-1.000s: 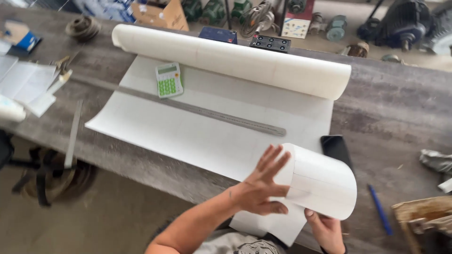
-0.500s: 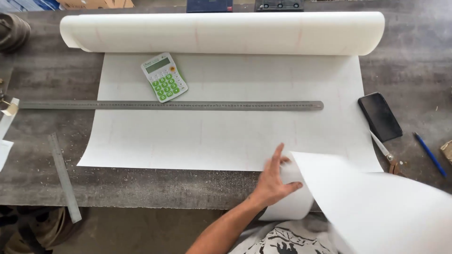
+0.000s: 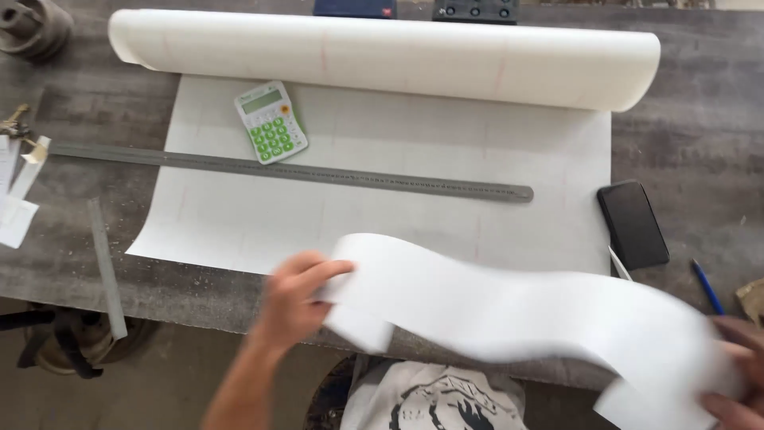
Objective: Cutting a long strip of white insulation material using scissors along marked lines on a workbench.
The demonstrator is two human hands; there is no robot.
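White paper strip point(image 3: 509, 310), blurred at the lower frame, is gripped by the left hand point(image 3: 294, 299) and right hand point(image 3: 736, 382) closed on its ends, and it may crease if it sags.

White paper strip point(image 3: 509, 306), green-keyed calculator point(image 3: 271, 122), grey steel ruler point(image 3: 294, 170), seemingly black phone point(image 3: 633, 224).

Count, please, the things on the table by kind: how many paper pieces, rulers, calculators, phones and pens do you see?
Paper: 2, the big sheet unrolled from its roll and the cut strip held by the left hand and the right hand
Metal rulers: 2, long ruler, short ruler
Calculators: 1, calculator
Phones: 1, phone
Pens: 1, blue pen
Total: 7
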